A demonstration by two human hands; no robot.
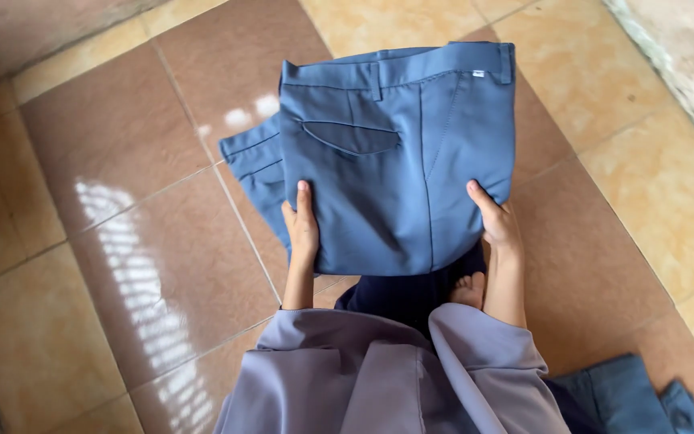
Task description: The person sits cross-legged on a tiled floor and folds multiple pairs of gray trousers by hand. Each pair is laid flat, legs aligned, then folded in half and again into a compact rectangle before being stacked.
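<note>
The blue trousers (pixel 399 153) lie folded into a compact rectangle on the tiled floor (pixel 122 241), waistband farthest from the person. The left hand (pixel 303 229) and right hand (pixel 496 221) each pinch a near corner, their grip closed on the cloth. The folding looks nearly done, with one part protruding at the left.

Floor (pixel 122 241): glossy brown + tan tiles w/ pale grout lines, window glare at left; folded blue trousers (pixel 399 153) lie on it at centre, waistband at far side; another blue garment (pixel 636 398) lies bottom right, partly cut off.
</note>
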